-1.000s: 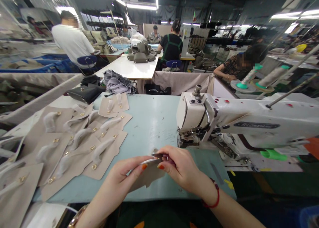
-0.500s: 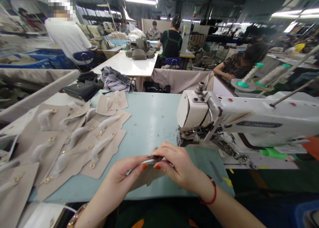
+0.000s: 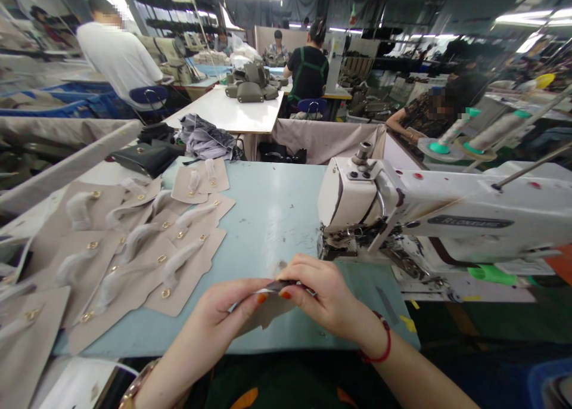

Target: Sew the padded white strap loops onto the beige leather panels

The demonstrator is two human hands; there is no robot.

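A beige panel (image 3: 263, 315) hangs under both hands near the front edge of the blue-green table. My left hand (image 3: 232, 307) pinches its upper edge between thumb and fingers. Close beside it on the right, my right hand (image 3: 315, 290) grips the same edge, where a dark strip shows between the fingertips. What the fingers cover is hidden. To the left lie several beige panels (image 3: 179, 278) with gold-coloured rings and handles wrapped in whitish film. A white sewing machine (image 3: 447, 206) stands to the right of my hands.
The blue-green tabletop (image 3: 263, 218) extends beyond my hands. A black bag (image 3: 147, 158) and crumpled grey cloth (image 3: 208, 138) lie at the back left. Thread cones (image 3: 496, 135) stand at the right. Other people sit farther off, one in a white shirt (image 3: 118, 57).
The view has shifted slightly. Both hands remain on the panel, with small changes in the right fingers. The white-shirted person's head is more visible.
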